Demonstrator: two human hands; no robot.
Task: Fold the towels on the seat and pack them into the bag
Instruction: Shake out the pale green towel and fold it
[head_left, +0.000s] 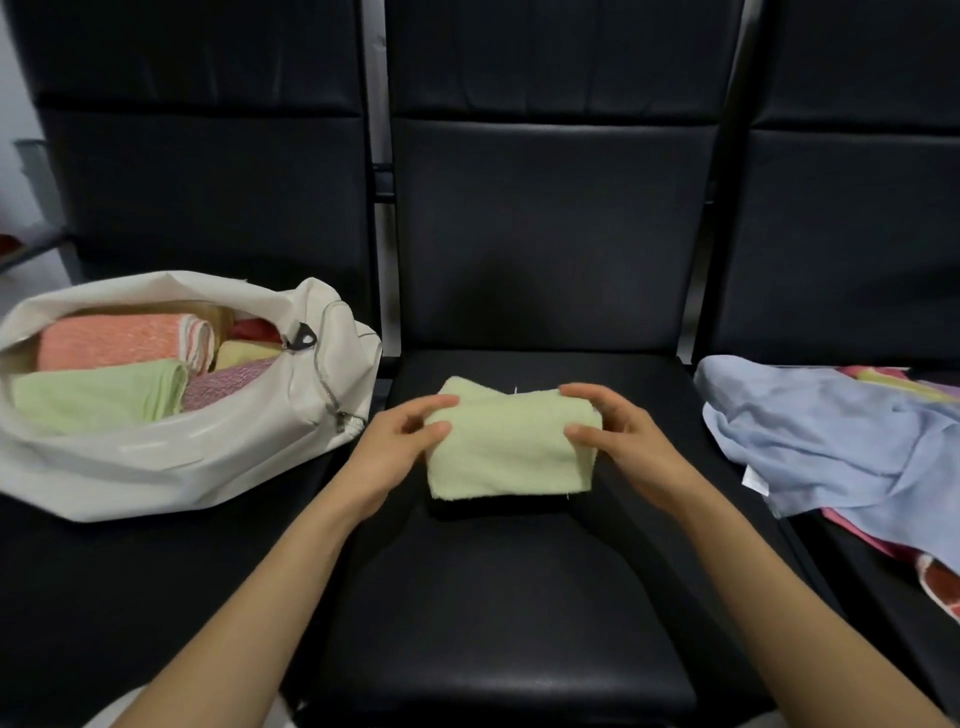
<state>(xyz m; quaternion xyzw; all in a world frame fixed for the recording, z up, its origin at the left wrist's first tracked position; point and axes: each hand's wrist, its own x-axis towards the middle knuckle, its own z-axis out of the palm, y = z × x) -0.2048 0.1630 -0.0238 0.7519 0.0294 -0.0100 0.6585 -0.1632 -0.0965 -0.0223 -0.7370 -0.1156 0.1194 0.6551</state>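
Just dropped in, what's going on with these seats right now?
A person grips a folded pale-green towel by its ends, with the left hand and right hand, over the middle seat. To the left, the bag lies open with several folded towels inside. To the right, a blue towel and other unfolded ones lie in a heap.

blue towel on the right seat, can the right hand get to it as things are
Probably yes, but not right away: the right hand grips the green towel. Once it lets go, the blue towel lies uncovered on the next seat, with nothing between.
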